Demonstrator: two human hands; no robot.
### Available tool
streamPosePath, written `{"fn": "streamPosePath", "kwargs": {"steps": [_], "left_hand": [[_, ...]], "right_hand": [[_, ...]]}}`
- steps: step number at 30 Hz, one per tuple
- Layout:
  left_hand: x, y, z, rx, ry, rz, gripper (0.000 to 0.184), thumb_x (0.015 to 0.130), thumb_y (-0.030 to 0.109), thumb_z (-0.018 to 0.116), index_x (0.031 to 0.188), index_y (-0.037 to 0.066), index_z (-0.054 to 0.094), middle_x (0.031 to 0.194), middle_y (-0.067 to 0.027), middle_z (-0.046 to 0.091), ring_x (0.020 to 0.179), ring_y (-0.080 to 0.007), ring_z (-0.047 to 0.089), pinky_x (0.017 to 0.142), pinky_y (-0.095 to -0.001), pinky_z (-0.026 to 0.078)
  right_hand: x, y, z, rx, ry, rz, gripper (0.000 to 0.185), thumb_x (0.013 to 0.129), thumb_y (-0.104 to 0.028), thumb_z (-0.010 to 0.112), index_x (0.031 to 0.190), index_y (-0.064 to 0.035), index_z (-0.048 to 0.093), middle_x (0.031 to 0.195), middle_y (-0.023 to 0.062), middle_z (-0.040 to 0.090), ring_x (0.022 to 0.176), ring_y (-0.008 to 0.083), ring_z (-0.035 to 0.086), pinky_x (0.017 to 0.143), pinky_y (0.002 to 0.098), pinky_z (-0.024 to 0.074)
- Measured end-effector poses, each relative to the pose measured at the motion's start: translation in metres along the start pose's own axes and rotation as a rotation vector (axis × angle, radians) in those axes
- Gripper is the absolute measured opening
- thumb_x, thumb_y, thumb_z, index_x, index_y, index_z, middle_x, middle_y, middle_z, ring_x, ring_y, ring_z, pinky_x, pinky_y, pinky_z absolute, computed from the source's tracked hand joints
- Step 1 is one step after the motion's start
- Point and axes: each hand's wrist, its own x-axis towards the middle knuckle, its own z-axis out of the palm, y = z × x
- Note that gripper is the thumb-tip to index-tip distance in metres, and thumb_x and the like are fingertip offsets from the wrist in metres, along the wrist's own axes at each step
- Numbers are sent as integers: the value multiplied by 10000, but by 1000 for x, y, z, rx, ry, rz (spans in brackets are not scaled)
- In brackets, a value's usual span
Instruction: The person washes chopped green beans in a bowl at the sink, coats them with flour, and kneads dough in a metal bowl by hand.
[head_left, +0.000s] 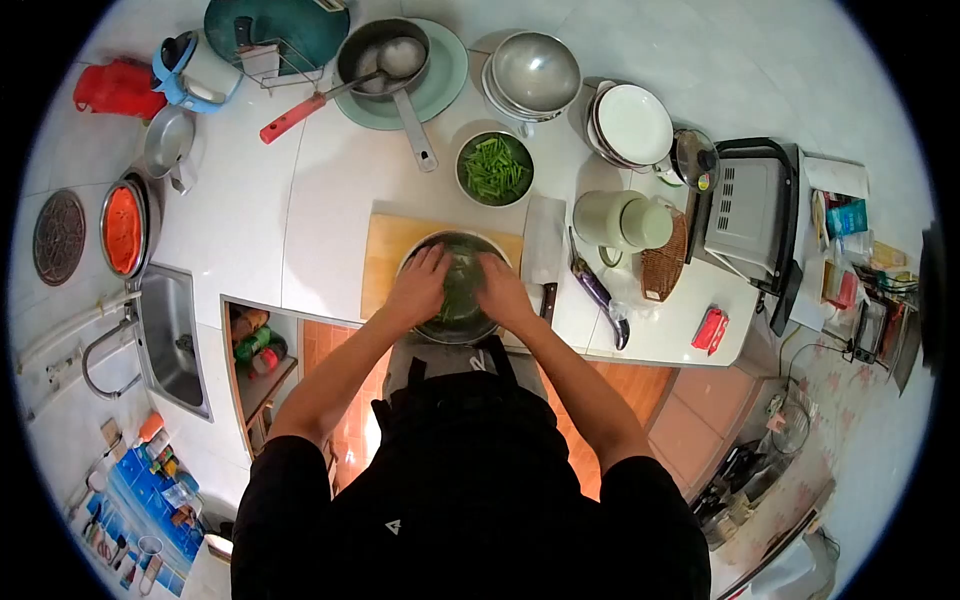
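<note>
A round metal bowl [458,333] with green pieces in it stands on the wooden cutting board [383,262], near the counter's front edge. My left hand [419,286] reaches over the bowl's left side, fingers pointing into it. Over its right side is my right hand [502,291], its fingertips down inside the bowl. What the fingers hold, if anything, is too small to tell. Right of the board lies a cleaver [543,240] with a dark handle. Behind the board, a smaller bowl holds cut green vegetables [493,168].
A peeler-like tool and an eggplant [594,287] lie right of the cleaver, near a pale green jug [600,218]. Behind are a saucepan [372,45], steel bowls [537,70] and plates [633,123]. A sink [172,350] is at left, a toaster oven [745,210] at right.
</note>
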Motion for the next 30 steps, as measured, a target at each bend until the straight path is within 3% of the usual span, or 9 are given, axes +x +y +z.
{"fn": "streamPosePath", "kwargs": {"steps": [1,4,10,13,17,19,22,24,30], "left_hand": [[2,2,0,-2,0,3,615,747,36,597,1342,-19,452,1378,-220,459,1230,-409,480,1038,-468,408],[16,6,4,28,-75,-25,699,723,35,612,1387,-4,396,1396,-220,441,1216,-408,492,1013,-480,433],[39,1,13,81,-365,-121,711,714,102,685,1365,2,420,1359,-195,474,1167,-367,541,927,-449,514],[41,-6,16,89,-435,-114,660,707,133,713,1307,-7,478,1312,-185,515,1148,-358,557,914,-441,527],[37,-9,18,96,-550,-72,523,723,150,676,1211,-2,564,1269,-207,548,1122,-379,577,900,-456,530],[33,-11,22,84,-609,-77,487,730,154,660,1188,4,584,1255,-216,555,1110,-390,585,895,-462,531],[21,-12,27,38,-629,-69,446,741,150,630,1166,18,601,1256,-232,544,1091,-408,594,888,-477,533],[12,-9,29,28,-600,-52,363,737,139,647,1072,1,660,1196,-234,590,1099,-390,602,901,-468,526],[-1,-10,48,-116,-728,-105,411,725,216,660,1067,-13,664,1111,-268,639,1029,-403,635,891,-461,525]], "right_hand": [[1,-2,6,-54,-19,13,613,737,-27,620,1326,4,451,1297,233,527,1167,415,528,968,469,457],[10,-13,15,-88,-15,60,613,730,-22,629,1305,44,428,1281,278,511,1171,430,520,979,479,443],[27,3,45,-170,-94,106,636,729,-119,664,1314,-1,444,1230,256,547,1128,423,543,960,505,449],[33,15,50,-163,-271,169,550,749,-165,657,1262,-27,516,1211,243,580,1081,418,580,929,497,473],[27,22,46,-145,-317,150,459,756,-178,654,1180,-18,583,1156,240,619,1041,413,606,901,487,491],[24,42,60,-89,-402,32,421,757,-177,652,1142,-12,610,1119,248,633,1045,414,604,906,481,488],[14,37,60,-55,-467,39,420,753,-171,648,1136,-5,608,1108,259,637,1052,417,599,917,476,481],[9,31,59,-4,-489,27,434,744,-187,661,1137,-9,611,1121,257,635,1053,420,597,914,474,481],[-2,25,67,131,-558,70,541,691,-268,729,1141,9,610,1130,263,636,1044,428,603,892,467,481]]}}
